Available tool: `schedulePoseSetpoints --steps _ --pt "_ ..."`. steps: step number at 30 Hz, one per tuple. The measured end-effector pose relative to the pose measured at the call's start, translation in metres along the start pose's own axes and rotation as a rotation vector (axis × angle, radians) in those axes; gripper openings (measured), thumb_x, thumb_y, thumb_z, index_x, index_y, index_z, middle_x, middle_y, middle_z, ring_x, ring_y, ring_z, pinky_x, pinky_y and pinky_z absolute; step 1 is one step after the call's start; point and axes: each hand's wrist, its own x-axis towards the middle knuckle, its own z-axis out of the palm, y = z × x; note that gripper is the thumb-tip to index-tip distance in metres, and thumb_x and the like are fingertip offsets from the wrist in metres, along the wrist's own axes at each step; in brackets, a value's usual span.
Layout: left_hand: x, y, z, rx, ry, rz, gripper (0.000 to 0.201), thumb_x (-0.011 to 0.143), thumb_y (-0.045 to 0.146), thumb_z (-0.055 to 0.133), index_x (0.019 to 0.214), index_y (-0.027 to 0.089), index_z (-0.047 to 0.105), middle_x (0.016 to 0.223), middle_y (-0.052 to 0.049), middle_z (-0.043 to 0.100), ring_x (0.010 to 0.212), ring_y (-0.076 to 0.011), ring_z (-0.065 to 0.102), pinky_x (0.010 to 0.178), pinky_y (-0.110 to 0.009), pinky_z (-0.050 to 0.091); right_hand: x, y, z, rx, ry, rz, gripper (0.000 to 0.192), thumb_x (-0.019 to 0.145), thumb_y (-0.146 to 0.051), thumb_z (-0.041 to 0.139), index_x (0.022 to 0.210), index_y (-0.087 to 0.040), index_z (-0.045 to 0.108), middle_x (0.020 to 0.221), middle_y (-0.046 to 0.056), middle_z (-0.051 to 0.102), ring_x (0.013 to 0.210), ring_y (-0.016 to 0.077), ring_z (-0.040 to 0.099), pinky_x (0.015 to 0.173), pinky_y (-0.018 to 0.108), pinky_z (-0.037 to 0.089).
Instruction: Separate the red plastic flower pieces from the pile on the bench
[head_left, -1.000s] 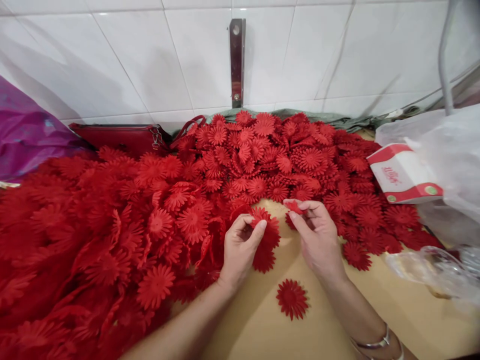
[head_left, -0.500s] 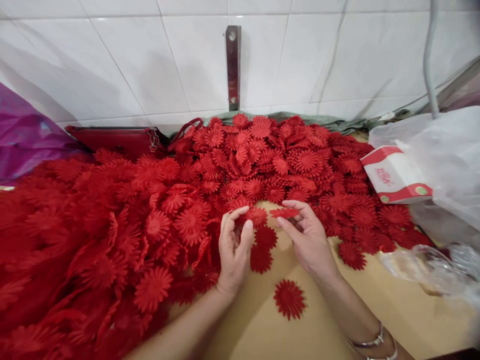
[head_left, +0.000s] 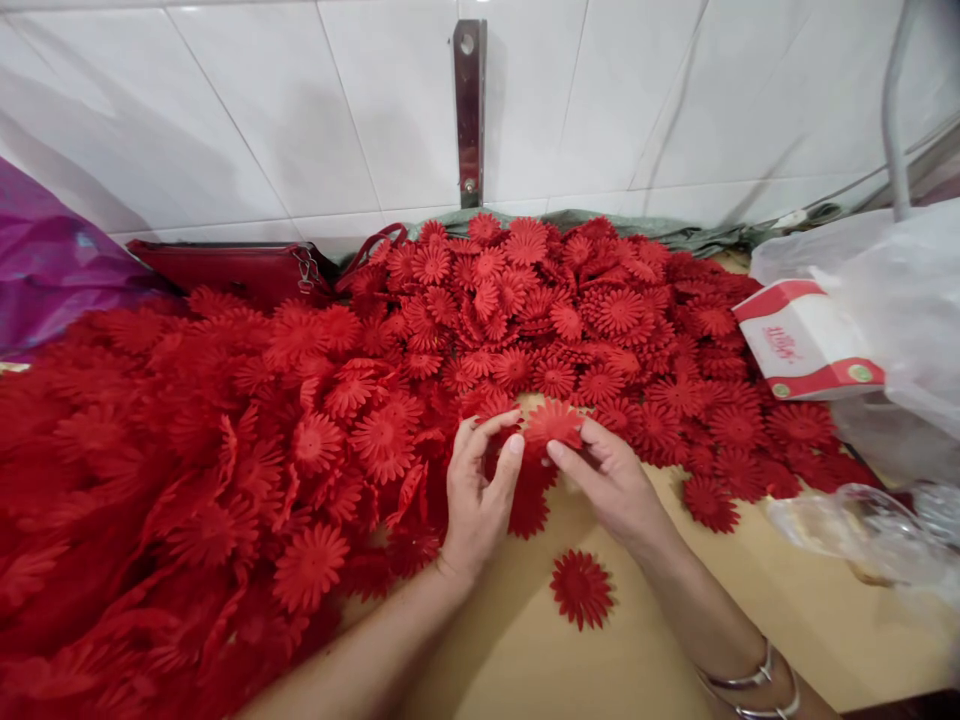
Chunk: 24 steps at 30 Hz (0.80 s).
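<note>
1 red flower is pinched between 2 hands, beyond the lone flower.
The right hand, beyond and right of the lone flower, grips the near right edge between thumb and fingers, seemingly leaving most petals uncovered; the left hand, beyond and left of it, has curled fingers, thumb and fingertip parted, probably giving those petals room. The heap spreads left of and beyond the lone flower, presumably for short reaches.
</note>
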Motion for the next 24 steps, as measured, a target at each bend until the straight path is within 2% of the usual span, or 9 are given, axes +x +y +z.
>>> schedulePoseSetpoints --steps 2,4,8,11,15,19,24 --pt "-0.0003 -0.0002 0.0005 -0.023 -0.036 -0.011 0.017 0.096 0.033 0.063 0.105 0.022 0.073 0.102 -0.005 0.064 0.097 -0.0184 0.06 0.089 -0.03 0.047 0.0 -0.0036 0.0026 -0.107 -0.053 -0.013 0.023 0.093 -0.037 0.066 0.11 -0.025 0.073 0.111 0.004 0.076 0.105 0.0219 0.069 0.101 0.04 0.053" --pt "-0.0003 -0.0005 0.001 -0.038 -0.023 -0.02 0.011 0.093 0.031 0.067 0.093 0.02 0.072 0.092 -0.003 0.061 0.087 -0.0164 0.059 0.081 -0.028 0.047 0.0002 -0.0049 0.004 -0.163 -0.076 -0.021 0.02 0.093 -0.037 0.065 0.105 -0.023 0.072 0.105 0.004 0.075 0.1 0.022 0.069 0.096 0.039 0.055" --pt "0.0015 -0.0006 0.0009 -0.064 -0.004 -0.074 0.014 0.09 0.029 0.07 0.081 0.019 0.069 0.082 -0.001 0.059 0.081 -0.0153 0.056 0.079 -0.027 0.045 0.0004 -0.0014 0.0018 -0.147 0.005 -0.056 0.021 0.088 -0.037 0.071 0.104 -0.025 0.065 0.1 0.003 0.069 0.093 0.0198 0.066 0.087 0.035 0.055" --pt "0.0028 -0.0007 0.0004 -0.095 0.004 -0.113 0.019 0.088 0.029 0.072 0.075 0.018 0.065 0.078 0.001 0.056 0.077 -0.0144 0.053 0.076 -0.027 0.043 0.0005 0.0007 -0.0013 -0.193 0.093 -0.18 0.025 0.085 -0.034 0.075 0.105 -0.027 0.062 0.109 0.004 0.063 0.103 0.0209 0.063 0.092 0.036 0.053" --pt "0.0029 -0.0012 0.0013 -0.123 0.003 -0.136 0.022 0.086 0.028 0.073 0.071 0.018 0.062 0.075 0.002 0.052 0.073 -0.0131 0.05 0.073 -0.026 0.041 -0.0001 -0.0004 -0.0017 -0.262 0.103 -0.316 0.024 0.084 -0.03 0.077 0.103 -0.027 0.064 0.115 0.006 0.06 0.116 0.0239 0.059 0.098 0.039 0.05" --pt "0.002 -0.0006 0.0037 -0.205 -0.016 -0.17 0.021 0.088 0.032 0.072 0.075 0.018 0.064 0.078 0.001 0.053 0.076 -0.0135 0.051 0.076 -0.026 0.042 -0.0021 -0.0016 0.0021 -0.238 0.09 -0.188 0.027 0.087 -0.033 0.074 0.11 -0.027 0.062 0.112 0.005 0.063 0.101 0.0202 0.062 0.091 0.036 0.052" --pt "0.0019 -0.0009 0.0052 -0.233 -0.065 -0.146 0.017 0.086 0.035 0.075 0.084 0.019 0.07 0.087 -0.002 0.06 0.086 -0.0164 0.057 0.084 -0.027 0.046 -0.0008 -0.0001 0.0047 -0.123 0.175 -0.073 0.024 0.087 -0.034 0.074 0.106 -0.027 0.061 0.098 0.001 0.067 0.09 0.0167 0.064 0.086 0.032 0.054"
